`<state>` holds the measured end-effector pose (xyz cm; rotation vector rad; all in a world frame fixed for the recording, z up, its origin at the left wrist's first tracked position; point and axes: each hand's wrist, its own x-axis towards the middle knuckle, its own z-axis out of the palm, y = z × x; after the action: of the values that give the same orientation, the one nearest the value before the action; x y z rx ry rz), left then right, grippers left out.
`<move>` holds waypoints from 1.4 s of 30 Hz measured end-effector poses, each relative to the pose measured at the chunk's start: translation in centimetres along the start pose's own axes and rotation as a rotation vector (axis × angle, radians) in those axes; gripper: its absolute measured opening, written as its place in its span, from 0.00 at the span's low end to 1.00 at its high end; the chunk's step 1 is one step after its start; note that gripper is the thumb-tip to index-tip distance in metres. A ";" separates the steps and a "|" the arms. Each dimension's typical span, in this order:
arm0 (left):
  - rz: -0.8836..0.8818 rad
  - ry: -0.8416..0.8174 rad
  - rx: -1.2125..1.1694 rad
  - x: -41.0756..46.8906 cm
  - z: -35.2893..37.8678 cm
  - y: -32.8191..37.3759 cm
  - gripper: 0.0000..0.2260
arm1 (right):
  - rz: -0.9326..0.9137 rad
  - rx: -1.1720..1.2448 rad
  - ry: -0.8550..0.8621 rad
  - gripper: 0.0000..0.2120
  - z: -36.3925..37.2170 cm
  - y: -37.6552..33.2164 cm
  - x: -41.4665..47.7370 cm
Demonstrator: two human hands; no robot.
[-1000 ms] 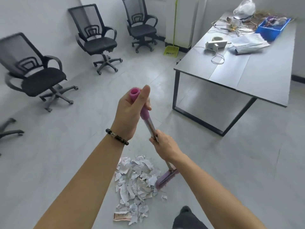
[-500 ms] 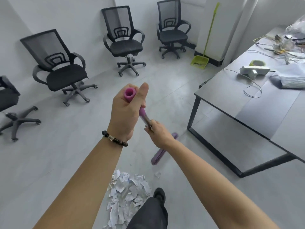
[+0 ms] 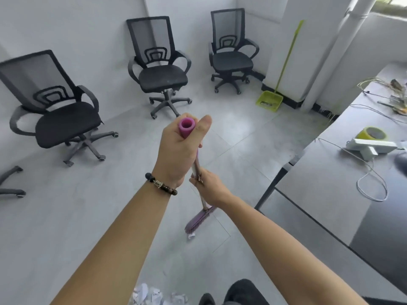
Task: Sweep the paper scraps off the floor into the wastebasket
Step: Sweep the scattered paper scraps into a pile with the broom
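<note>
Left hand (image 3: 178, 155) caps the broom (image 3: 199, 220) handle top w/ fingers wrapped tight, right hand (image 3: 210, 188) clamped lower to steer. Bristles sit by one stray scrap (image 3: 191, 235); main paper scraps (image 3: 152, 296) pile is near the feet. No wastebasket in view.

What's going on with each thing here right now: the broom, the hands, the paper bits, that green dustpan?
Broom: gripped, head down on the floor beside one stray scrap.
Left hand: closed around the handle's top.
Right hand: closed lower on the handle.
Paper pile: lying at the person's feet.
Green dustpan: standing by the wall, unused.
</note>
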<state>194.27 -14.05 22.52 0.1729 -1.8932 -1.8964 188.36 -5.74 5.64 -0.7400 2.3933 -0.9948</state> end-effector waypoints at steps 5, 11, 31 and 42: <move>-0.047 0.016 0.007 10.4 1.5 -4.4 0.16 | 0.035 0.037 -0.011 0.09 -2.9 2.6 9.6; -0.165 0.046 0.059 22.4 3.5 -9.7 0.16 | 0.123 0.103 -0.064 0.12 -5.9 6.5 21.1; -0.133 -0.289 -0.056 61.2 15.8 -17.9 0.15 | 0.291 0.154 0.202 0.09 -26.5 14.4 51.6; -0.174 -0.271 -0.132 83.9 37.0 -24.6 0.14 | 0.328 0.161 0.342 0.06 -49.4 31.0 68.0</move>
<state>99.45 -14.63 19.22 0.0403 -1.9689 -2.2529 98.89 -4.63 1.45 -0.1163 2.5638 -1.2286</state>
